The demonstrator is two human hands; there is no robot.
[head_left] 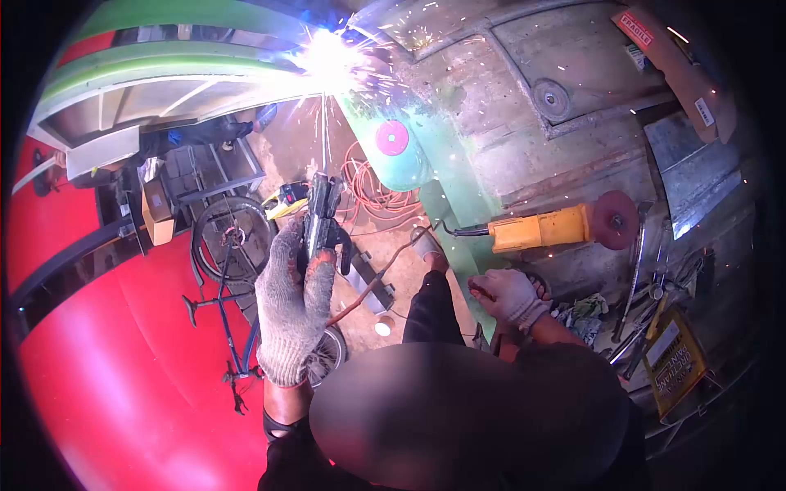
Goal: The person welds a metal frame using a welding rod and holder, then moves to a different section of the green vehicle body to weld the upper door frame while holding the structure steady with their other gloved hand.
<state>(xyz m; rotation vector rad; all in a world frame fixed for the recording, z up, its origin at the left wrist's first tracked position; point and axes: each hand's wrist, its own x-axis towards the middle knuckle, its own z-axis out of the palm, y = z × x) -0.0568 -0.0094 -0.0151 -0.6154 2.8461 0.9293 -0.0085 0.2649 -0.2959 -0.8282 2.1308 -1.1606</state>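
Observation:
My left hand (pixel 296 307), in a dirty knit glove, is wrapped round a dark welding electrode holder (pixel 321 217). A thin electrode (pixel 324 135) rises from its top to a glaring arc (pixel 332 61) at the edge of a green metal frame (pixel 176 61). Sparks spray around the arc, and its glare hides the joint. My right hand (pixel 512 296), also gloved, has its fingers curled by the table edge; I cannot tell what is in them. Above it on the metal table (pixel 524 172) lies a yellow angle grinder (pixel 540 229) with a dark red disc.
A pink disc (pixel 392 137) and a grey disc (pixel 550 100) lie on the table. At right are a cardboard box (pixel 667 65), a metal sheet (pixel 696 180) and hand tools (pixel 647 319). Below lie coiled orange cable (pixel 377 188) and a bicycle (pixel 233 307), near a red surface (pixel 123 368).

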